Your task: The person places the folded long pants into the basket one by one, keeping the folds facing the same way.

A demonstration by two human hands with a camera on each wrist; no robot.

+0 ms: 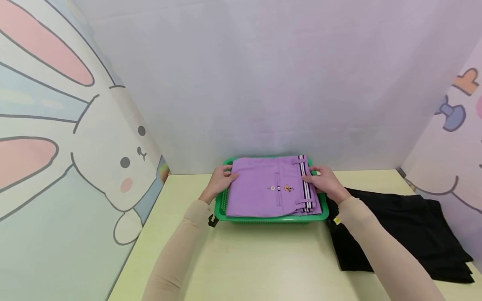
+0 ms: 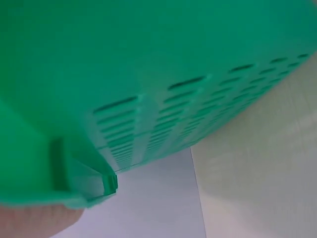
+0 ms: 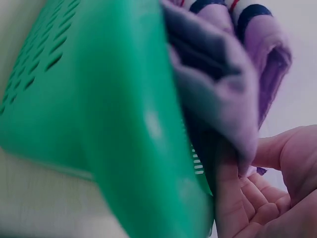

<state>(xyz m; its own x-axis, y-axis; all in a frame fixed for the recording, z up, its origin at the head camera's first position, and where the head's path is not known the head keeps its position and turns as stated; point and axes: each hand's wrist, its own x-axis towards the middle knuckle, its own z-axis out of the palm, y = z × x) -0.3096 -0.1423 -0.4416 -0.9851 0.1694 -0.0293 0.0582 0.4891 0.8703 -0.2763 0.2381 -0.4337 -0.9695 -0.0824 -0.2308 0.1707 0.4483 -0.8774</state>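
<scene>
A folded purple garment (image 1: 256,188) with a striped band and belt loops along its right side lies in a green plastic basket (image 1: 271,218) in the head view. My left hand (image 1: 219,182) holds its left edge at the basket's rim, thumb on top. On the opposite side my right hand (image 1: 325,182) pinches the banded edge. The right wrist view has that hand (image 3: 277,188) with thumb and fingers about the folded purple cloth (image 3: 223,84), beside the basket's rim (image 3: 143,124). In the left wrist view the basket's slotted wall (image 2: 148,44) hides most of the left hand.
Black folded cloth (image 1: 399,230) lies on the pale table (image 1: 263,259) right of the basket, partly under my right forearm. Behind the basket rises a pale curtain (image 1: 256,83). A printed rabbit panel (image 1: 105,159) stands along the left side.
</scene>
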